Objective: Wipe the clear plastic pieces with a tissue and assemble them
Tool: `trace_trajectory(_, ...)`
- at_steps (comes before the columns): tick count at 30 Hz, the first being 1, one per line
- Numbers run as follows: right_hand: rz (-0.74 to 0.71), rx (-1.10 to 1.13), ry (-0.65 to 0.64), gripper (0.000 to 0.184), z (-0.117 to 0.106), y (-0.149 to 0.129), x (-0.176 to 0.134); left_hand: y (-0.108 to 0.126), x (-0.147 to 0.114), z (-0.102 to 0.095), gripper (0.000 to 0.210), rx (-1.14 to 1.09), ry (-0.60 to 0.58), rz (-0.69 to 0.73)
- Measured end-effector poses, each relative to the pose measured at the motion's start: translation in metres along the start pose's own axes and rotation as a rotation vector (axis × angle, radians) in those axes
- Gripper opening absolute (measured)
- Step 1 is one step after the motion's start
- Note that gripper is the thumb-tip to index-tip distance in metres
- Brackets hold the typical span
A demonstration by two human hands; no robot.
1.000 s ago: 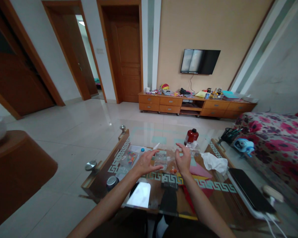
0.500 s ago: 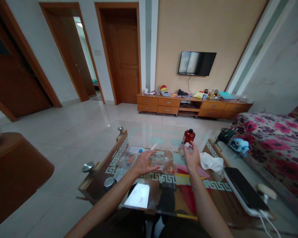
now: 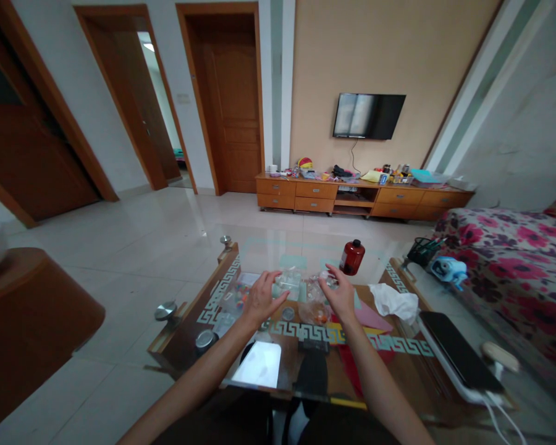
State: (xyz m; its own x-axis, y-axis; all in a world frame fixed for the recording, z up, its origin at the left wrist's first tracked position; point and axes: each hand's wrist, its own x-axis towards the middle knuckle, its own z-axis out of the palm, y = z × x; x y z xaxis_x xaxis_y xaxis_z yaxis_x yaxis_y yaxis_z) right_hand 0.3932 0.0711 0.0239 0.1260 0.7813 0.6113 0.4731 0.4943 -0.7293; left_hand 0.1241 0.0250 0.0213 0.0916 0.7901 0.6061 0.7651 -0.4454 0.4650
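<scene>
we see both of our hands out over the glass-topped table (image 3: 199, 337), close together near its middle. our left hand (image 3: 261, 298) is half open, fingers spread and curved, with the fingertips touching or just reaching a small clear plastic container (image 3: 289, 283) that stands on the glass; we cannot tell for certain whether the fingers grip it or only rest against its side. our right hand (image 3: 339, 295) is also loosely open, thumb and forefinger drawn toward each other at a crinkled clear plastic bag (image 3: 315, 287) just right of the container; whether it pinches the bag is too small and blurred to tell. the two hands are apart, with the container and the bag between them.

just in front of the right hand lies a second clear bag with something orange inside (image 3: 317, 313), and a small round lid (image 3: 288, 313) sits on the glass near the left wrist. left of the left hand is a flat bag of coloured beads (image 3: 238, 296). a dark red bottle (image 3: 352, 258) stands upright beyond the right hand, well apart from it. a crumpled white tissue (image 3: 393, 301) lies to the right, and pink and red paper sheets (image 3: 369, 318) lie under the right forearm.
</scene>
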Motion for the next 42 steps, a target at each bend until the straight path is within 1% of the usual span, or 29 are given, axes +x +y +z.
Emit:
trace_trajectory(3, -0.059, 0.015, -0.081, 0.051, 0.0, -0.01, -0.003, -0.006, 0.0, 0.005, 0.048, 0.009, -0.026, -0.032)
trace_trajectory(6, -0.086, 0.073, -0.204, 0.056, -0.001, -0.02, -0.007, -0.009, -0.001, 0.007, 0.047, 0.025, -0.036, -0.028)
trace_trajectory(10, -0.148, 0.137, -0.358, 0.065, 0.001, -0.034, -0.014, -0.008, 0.0, 0.006, 0.042, 0.045, -0.027, -0.025)
trace_trajectory(12, -0.193, 0.156, -0.417, 0.066, 0.004, -0.042, -0.017, -0.007, 0.0, 0.005, 0.039, 0.034, -0.026, -0.033)
trace_trajectory(14, -0.238, 0.158, -0.452, 0.064, 0.009, -0.049, -0.021, -0.005, 0.001, 0.003, 0.035, 0.003, -0.027, -0.046)
trace_trajectory(16, -0.278, 0.134, -0.452, 0.057, 0.014, -0.054, -0.023, -0.003, 0.001, 0.001, 0.033, -0.039, -0.044, -0.049)
trace_trajectory(18, -0.303, 0.1, -0.419, 0.053, 0.019, -0.056, -0.024, -0.002, 0.001, -0.001, 0.035, -0.074, -0.077, -0.039)
trace_trajectory(21, -0.293, 0.094, -0.37, 0.056, 0.022, -0.054, -0.024, 0.0, 0.0, -0.006, 0.045, -0.104, -0.121, 0.004)
trace_trajectory(24, -0.254, 0.113, -0.358, 0.061, 0.022, -0.052, -0.023, 0.003, 0.001, -0.011, 0.052, -0.112, -0.148, 0.085)
trace_trajectory(28, -0.198, 0.13, -0.342, 0.063, 0.024, -0.046, -0.022, 0.009, 0.0, -0.015, 0.047, -0.117, -0.167, 0.173)
trace_trajectory(33, -0.049, 0.242, -0.332, 0.07, 0.032, -0.034, -0.024, 0.012, -0.002, -0.015, 0.038, -0.158, -0.185, 0.169)
trace_trajectory(38, 0.023, 0.289, -0.356, 0.075, 0.033, -0.027, -0.024, 0.016, -0.002, -0.016, 0.037, -0.151, -0.187, 0.175)
trace_trajectory(40, 0.057, 0.344, -0.357, 0.065, 0.03, -0.022, -0.022, 0.018, -0.002, -0.018, 0.034, -0.137, -0.175, 0.183)
trace_trajectory(42, 0.092, 0.367, -0.336, 0.047, 0.026, -0.018, -0.02, 0.018, -0.003, -0.018, 0.03, -0.114, -0.17, 0.191)
